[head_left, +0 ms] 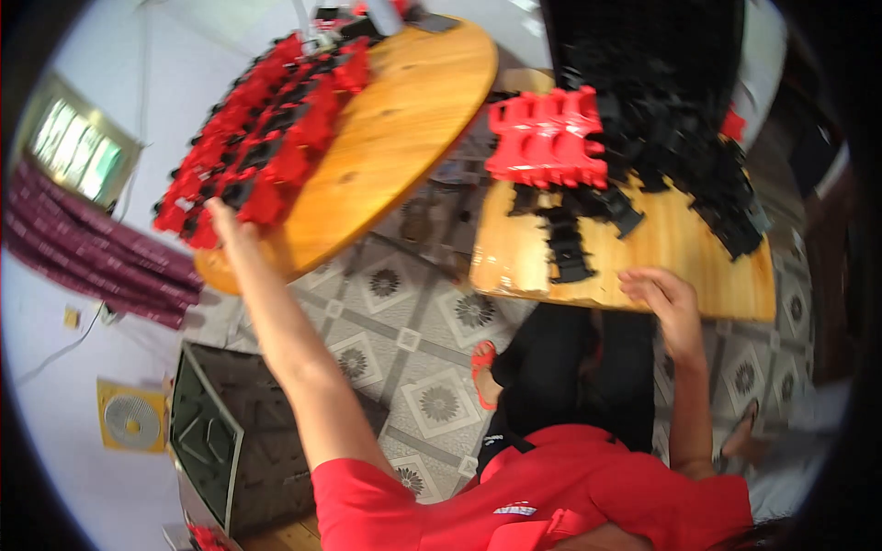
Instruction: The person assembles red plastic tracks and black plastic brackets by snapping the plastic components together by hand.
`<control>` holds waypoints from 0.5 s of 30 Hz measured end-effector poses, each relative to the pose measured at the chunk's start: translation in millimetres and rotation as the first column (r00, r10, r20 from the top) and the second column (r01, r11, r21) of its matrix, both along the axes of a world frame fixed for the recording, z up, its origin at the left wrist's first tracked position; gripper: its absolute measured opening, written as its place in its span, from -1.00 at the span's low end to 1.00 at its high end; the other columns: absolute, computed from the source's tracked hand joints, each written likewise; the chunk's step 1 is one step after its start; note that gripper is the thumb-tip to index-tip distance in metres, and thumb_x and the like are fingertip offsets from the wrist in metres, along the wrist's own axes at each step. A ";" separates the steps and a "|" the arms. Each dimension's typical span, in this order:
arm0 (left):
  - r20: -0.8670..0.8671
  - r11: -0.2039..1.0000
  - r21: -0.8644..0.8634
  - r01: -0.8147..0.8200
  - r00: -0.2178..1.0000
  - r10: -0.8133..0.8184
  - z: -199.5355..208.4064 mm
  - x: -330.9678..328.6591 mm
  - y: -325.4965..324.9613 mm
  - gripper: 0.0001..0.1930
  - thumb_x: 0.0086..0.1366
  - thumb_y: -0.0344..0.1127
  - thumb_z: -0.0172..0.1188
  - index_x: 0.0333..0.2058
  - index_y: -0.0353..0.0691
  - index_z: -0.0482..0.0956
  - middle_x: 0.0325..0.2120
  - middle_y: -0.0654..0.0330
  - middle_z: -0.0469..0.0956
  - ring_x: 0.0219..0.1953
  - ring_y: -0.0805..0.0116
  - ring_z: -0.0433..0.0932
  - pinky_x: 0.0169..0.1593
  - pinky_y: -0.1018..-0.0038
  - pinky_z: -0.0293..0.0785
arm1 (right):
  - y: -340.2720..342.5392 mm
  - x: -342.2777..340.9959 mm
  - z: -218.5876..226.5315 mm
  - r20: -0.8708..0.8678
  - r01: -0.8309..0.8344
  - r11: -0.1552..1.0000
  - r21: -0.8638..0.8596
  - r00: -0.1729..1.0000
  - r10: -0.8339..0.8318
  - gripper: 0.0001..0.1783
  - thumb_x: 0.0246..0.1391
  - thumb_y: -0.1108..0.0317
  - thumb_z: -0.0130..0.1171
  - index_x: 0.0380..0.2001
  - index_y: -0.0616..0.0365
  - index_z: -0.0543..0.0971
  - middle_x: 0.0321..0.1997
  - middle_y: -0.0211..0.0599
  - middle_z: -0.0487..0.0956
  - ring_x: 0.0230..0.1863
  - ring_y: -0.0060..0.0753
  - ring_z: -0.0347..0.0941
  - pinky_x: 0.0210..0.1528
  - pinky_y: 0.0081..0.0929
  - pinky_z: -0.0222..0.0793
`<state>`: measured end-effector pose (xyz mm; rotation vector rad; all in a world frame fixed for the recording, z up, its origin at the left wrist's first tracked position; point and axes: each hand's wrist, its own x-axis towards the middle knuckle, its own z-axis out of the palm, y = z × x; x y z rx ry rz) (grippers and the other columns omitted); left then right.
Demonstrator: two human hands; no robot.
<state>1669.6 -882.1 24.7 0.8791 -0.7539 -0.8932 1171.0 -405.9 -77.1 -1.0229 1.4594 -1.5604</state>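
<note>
My left arm stretches to the round wooden table at the upper left. There my left hand (pixel 230 225) touches the near end of the rows of red plastic parts with black pieces (pixel 308 138). Its fingers are small and partly hidden, so their grip is unclear. My right hand (pixel 669 303) hovers at the front edge of the smaller wooden table, fingers loosely apart and holding nothing. Near it lie a black ridged plastic part (pixel 567 248) and a heap of similar black parts (pixel 680 138). A red moulded plastic part (pixel 548 138) rests on black ones, left of the heap.
The round table (pixel 413 101) and the small table (pixel 634 275) stand apart over a patterned tile floor (pixel 441 399). A large black container (pixel 643 37) is behind the heap. At the lower left are a dark green crate (pixel 211 432) and a fan (pixel 133 418). Another person's foot (pixel 742 436) shows at right.
</note>
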 end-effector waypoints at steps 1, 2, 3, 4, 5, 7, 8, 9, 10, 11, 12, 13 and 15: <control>0.133 0.993 -0.036 -0.114 0.984 0.117 5.3 29.2 8.3 -0.21 0.30 0.32 -0.06 0.23 -0.26 0.25 0.21 0.08 0.32 0.27 0.15 0.27 0.28 0.04 0.18 | -5.9 -1.5 -3.7 0.006 -0.013 0.999 -0.035 1.000 0.013 -0.73 0.30 0.41 -0.02 -0.05 0.35 0.52 -0.07 -0.17 0.61 -0.09 -0.42 0.55 0.01 -0.51 0.44; 0.124 0.994 0.022 -0.106 0.987 0.103 -1.6 -10.8 22.2 -0.09 0.24 0.41 -0.09 0.30 -0.25 0.11 0.32 0.09 0.14 0.33 0.07 0.12 0.31 0.06 0.08 | -10.2 -6.2 -6.2 0.011 0.029 0.999 -0.034 1.000 -0.028 -0.71 0.30 0.39 -0.01 -0.02 0.34 0.51 -0.07 -0.16 0.61 -0.09 -0.43 0.55 0.01 -0.51 0.45; 0.120 0.945 0.092 -0.314 0.946 0.302 11.1 -59.2 53.3 -0.02 0.22 0.45 -0.13 0.35 -0.24 -0.03 0.36 -0.01 0.01 0.34 -0.05 0.07 0.33 0.06 0.02 | -17.2 -7.7 -6.0 -0.022 0.093 0.995 -0.045 0.995 -0.094 -0.70 0.30 0.39 0.01 0.00 0.34 0.49 -0.05 -0.17 0.60 -0.07 -0.44 0.55 0.02 -0.50 0.45; 0.421 0.584 0.248 -0.773 0.629 0.654 23.4 -58.7 67.0 -0.09 0.27 0.33 -0.04 0.34 -0.25 -0.05 0.31 -0.12 0.05 0.29 -0.07 0.12 0.28 0.03 0.07 | -32.4 -10.9 -17.9 0.017 0.145 0.982 -0.122 0.989 -0.144 -0.69 0.26 0.42 0.06 0.02 0.34 0.49 -0.02 -0.18 0.58 -0.04 -0.47 0.52 0.02 -0.51 0.44; 0.423 0.633 0.003 -0.774 0.575 0.701 21.0 -89.2 88.8 -0.18 0.31 0.20 0.00 0.31 -0.26 0.02 0.24 -0.16 0.14 0.25 -0.04 0.17 0.25 0.03 0.11 | -50.0 -19.1 -31.1 -0.079 0.220 0.946 -0.237 0.966 -0.245 -0.65 0.20 0.45 0.14 0.05 0.31 0.47 -0.03 -0.23 0.57 -0.04 -0.52 0.50 0.02 -0.53 0.42; 0.378 0.743 -0.460 -0.487 0.650 0.659 6.5 -160.6 140.6 -0.37 0.35 -0.05 0.06 0.25 -0.28 0.14 0.10 -0.18 0.29 0.17 0.00 0.27 0.18 0.04 0.17 | -86.2 -24.9 -24.4 -0.263 0.288 0.915 -0.281 0.894 -0.362 -0.50 0.11 0.36 0.26 0.12 0.19 0.44 -0.01 -0.28 0.54 -0.04 -0.49 0.46 0.02 -0.53 0.39; 0.399 0.750 -0.635 -0.186 0.752 0.524 -3.8 -199.2 169.0 -0.45 0.36 -0.17 0.08 0.22 -0.29 0.21 0.03 -0.16 0.36 0.13 0.02 0.31 0.15 0.06 0.20 | -107.5 -29.1 -22.2 -0.363 0.315 0.897 -0.311 0.833 -0.418 -0.41 0.06 0.28 0.31 0.15 0.18 0.41 0.06 -0.22 0.48 0.00 -0.36 0.47 0.02 -0.44 0.39; 0.476 0.844 -0.536 0.010 0.830 0.292 -14.3 -258.7 213.1 -0.55 0.34 -0.26 0.07 0.16 -0.29 0.33 0.01 -0.14 0.40 0.12 0.04 0.35 0.18 0.13 0.19 | -123.6 -33.1 -17.6 -0.462 0.307 0.896 -0.322 0.775 -0.431 -0.36 0.03 0.22 0.32 0.15 0.21 0.38 0.12 -0.17 0.45 0.04 -0.22 0.46 0.06 -0.36 0.38; 0.730 0.787 -0.590 0.182 0.536 0.424 -34.0 -286.4 220.7 -0.57 0.31 -0.27 0.10 0.13 -0.25 0.39 0.10 -0.07 0.37 0.15 0.04 0.34 0.23 0.18 0.16 | -138.2 -37.6 -17.6 -0.571 0.311 0.886 -0.344 0.680 -0.461 -0.35 0.01 0.21 0.33 0.14 0.22 0.39 0.14 -0.11 0.44 0.08 -0.14 0.45 0.08 -0.34 0.37; 0.840 0.772 -0.503 0.388 0.432 0.330 -50.6 -316.0 227.2 -0.58 0.31 -0.22 0.13 0.11 -0.19 0.44 0.16 -0.01 0.36 0.21 0.04 0.29 0.28 0.20 0.10 | -147.6 -40.0 -13.1 -0.573 0.260 0.922 -0.288 0.725 -0.384 -0.32 0.00 0.20 0.34 0.15 0.23 0.37 0.17 -0.06 0.42 0.11 -0.10 0.43 0.06 -0.32 0.39; 0.879 0.764 -0.465 0.448 0.331 0.342 -70.5 -343.2 223.8 -0.53 0.30 -0.09 0.14 0.17 -0.01 0.41 0.24 0.04 0.26 0.27 -0.03 0.18 0.28 0.03 0.04 | -162.6 -42.7 -20.2 -0.612 0.278 0.871 -0.405 0.625 -0.484 -0.45 0.00 0.23 0.33 0.08 0.14 0.47 0.00 -0.12 0.56 -0.02 -0.26 0.54 -0.01 -0.40 0.41; 0.908 0.808 -0.416 0.417 0.239 0.344 -86.8 -362.9 224.7 -0.52 0.30 -0.03 0.14 0.18 0.08 0.40 0.28 0.07 0.19 0.29 -0.08 0.13 0.25 -0.06 0.02 | -169.6 -44.0 -14.8 -0.616 0.240 0.932 -0.272 0.701 -0.360 -0.52 0.00 0.25 0.33 0.00 0.16 0.51 -0.11 -0.12 0.61 -0.11 -0.26 0.57 -0.08 -0.39 0.44; 0.967 0.862 -0.250 0.441 0.161 0.198 -108.4 -379.7 213.9 -0.50 0.29 0.05 0.13 0.20 0.22 0.38 0.34 0.13 0.07 0.31 -0.16 0.06 0.20 -0.22 -0.02 | -172.9 -42.8 -3.1 -0.643 0.196 0.962 -0.190 0.716 -0.273 -0.68 0.00 0.29 0.32 -0.19 0.21 0.57 -0.37 -0.15 0.66 -0.32 -0.29 0.63 -0.23 -0.39 0.47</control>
